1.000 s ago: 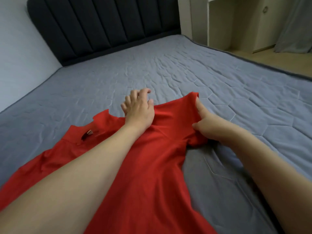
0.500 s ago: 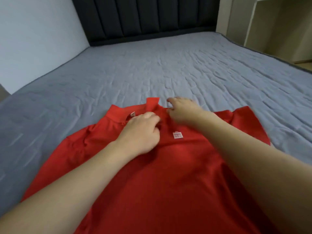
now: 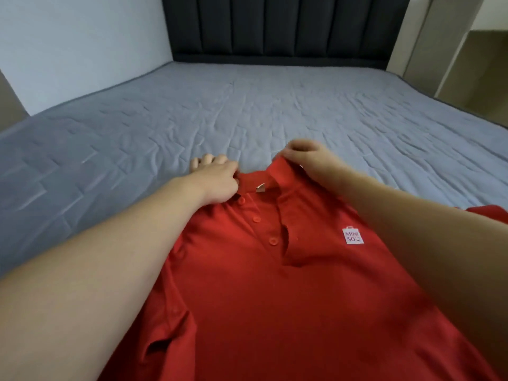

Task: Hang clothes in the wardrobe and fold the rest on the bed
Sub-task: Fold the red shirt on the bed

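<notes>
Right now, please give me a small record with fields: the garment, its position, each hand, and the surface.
garment: red short-sleeved polo shirt with a white logo patch
position: lying front up, placket unbuttoned, three red buttons visible
left hand: grips the collar at its left side
right hand: pinches the collar's right side, lifting it slightly
surface: grey quilted mattress before a dark padded headboard

a red polo shirt (image 3: 275, 298) lies front side up on the grey bed (image 3: 247, 111), its collar toward the headboard. three red buttons run down the open neck, and a small white logo patch sits on the chest.
</notes>
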The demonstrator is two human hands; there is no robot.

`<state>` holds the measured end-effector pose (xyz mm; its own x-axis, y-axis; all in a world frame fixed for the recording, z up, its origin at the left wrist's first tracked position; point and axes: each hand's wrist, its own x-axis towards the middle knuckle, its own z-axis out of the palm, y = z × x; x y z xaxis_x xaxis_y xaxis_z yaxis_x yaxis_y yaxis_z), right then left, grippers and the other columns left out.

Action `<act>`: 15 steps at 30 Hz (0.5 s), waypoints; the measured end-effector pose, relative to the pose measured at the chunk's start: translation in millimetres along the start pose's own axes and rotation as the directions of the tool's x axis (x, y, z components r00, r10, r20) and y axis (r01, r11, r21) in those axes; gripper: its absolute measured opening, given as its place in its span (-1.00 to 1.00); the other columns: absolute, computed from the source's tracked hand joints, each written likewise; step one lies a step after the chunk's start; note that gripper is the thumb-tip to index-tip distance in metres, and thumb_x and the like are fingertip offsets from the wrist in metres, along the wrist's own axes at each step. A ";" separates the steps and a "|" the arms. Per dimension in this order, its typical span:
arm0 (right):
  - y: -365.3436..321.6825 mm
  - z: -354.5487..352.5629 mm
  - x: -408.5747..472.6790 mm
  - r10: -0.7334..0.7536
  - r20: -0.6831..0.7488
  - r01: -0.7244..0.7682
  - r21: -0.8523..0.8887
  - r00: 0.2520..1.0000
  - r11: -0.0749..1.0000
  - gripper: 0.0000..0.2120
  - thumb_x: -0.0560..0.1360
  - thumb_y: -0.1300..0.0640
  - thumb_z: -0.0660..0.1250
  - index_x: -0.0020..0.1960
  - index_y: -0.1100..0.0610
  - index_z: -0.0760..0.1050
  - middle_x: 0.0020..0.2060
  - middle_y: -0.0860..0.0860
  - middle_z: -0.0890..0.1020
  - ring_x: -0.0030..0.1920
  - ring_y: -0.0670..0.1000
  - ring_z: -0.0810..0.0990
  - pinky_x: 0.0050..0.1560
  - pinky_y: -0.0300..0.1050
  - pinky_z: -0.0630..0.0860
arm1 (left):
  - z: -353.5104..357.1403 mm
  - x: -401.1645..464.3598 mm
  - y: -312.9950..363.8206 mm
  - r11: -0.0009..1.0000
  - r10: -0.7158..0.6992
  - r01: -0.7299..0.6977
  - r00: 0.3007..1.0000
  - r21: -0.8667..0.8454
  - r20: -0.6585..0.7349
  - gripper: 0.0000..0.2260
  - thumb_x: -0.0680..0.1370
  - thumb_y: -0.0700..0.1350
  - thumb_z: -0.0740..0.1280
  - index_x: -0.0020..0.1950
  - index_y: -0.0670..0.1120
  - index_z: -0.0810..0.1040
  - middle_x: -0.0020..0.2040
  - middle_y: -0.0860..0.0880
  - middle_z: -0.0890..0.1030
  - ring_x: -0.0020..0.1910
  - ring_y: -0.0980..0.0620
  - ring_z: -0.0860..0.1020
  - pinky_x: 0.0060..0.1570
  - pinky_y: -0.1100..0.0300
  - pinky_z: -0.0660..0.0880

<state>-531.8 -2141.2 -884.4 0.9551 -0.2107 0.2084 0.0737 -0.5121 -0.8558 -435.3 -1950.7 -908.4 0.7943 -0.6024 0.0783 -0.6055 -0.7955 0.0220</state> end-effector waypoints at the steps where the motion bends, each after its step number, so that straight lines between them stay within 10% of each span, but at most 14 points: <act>1: -1.5 -2.2 4.2 0.001 -0.056 0.007 0.147 0.998 0.989 -0.80 0.59 0.20 0.23 -0.21 0.16 0.47 -0.42 -0.06 0.58 -0.44 -0.21 0.42 -0.33 -0.31 0.34 | 0.1 2.3 -1.3 0.999 0.012 -0.010 0.998 0.033 -0.067 -0.78 0.59 0.00 0.14 0.20 0.07 0.44 0.31 -0.04 0.41 0.31 -0.15 0.27 0.23 -0.06 0.12; 4: 3.1 -7.0 15.3 -0.089 -0.099 0.051 -0.332 0.991 0.942 -0.81 0.61 0.08 0.18 -0.18 0.05 0.41 -0.38 -0.11 0.44 -0.23 -0.13 0.40 -0.06 -0.14 0.31 | -3.8 6.9 -0.6 0.999 -0.004 -0.005 0.960 -0.032 -0.280 -0.85 0.63 0.03 0.06 0.08 0.09 0.39 0.22 0.00 0.49 0.25 -0.13 0.30 0.21 -0.12 0.08; 7: 23.8 -4.4 15.2 -0.261 -0.028 0.084 -0.909 0.965 0.409 -0.84 0.60 0.06 0.09 -0.07 0.07 0.41 -0.14 0.00 0.48 0.02 0.09 0.32 0.07 0.02 0.07 | -0.3 9.7 10.5 0.998 -0.065 0.067 0.972 0.003 -0.224 -0.80 0.65 0.07 -0.01 0.14 0.10 0.37 0.24 -0.05 0.46 0.27 -0.19 0.28 0.27 -0.27 0.04; 10: 38.2 8.4 7.6 -0.377 -0.023 0.082 -0.962 0.926 0.260 -0.85 0.57 0.16 0.13 -0.01 0.18 0.44 0.00 0.12 0.46 0.14 0.16 0.32 0.15 0.07 0.06 | 14.3 4.7 24.2 0.989 -0.141 0.146 0.975 0.014 -0.171 -0.74 0.65 0.09 -0.02 0.21 0.09 0.38 0.29 -0.10 0.39 0.30 -0.21 0.25 0.30 -0.32 0.01; 15: 53.9 18.1 0.8 -0.209 -0.243 -0.161 -0.925 0.947 0.345 -0.73 0.61 0.07 0.05 0.13 0.23 0.40 0.15 0.16 0.39 0.14 0.18 0.35 0.23 0.17 0.18 | 25.0 -1.3 30.8 0.991 -0.092 0.039 0.895 -0.128 -0.437 -0.82 0.56 -0.07 0.14 0.12 0.11 0.43 0.23 0.02 0.39 0.25 -0.11 0.28 0.31 -0.15 0.04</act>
<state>-521.8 -2153.9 -938.9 0.8196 -0.2952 0.4910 -0.3940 -0.9126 0.1091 -453.8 -1976.0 -932.7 0.7449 -0.4377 0.5035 -0.5752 -0.8037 0.1523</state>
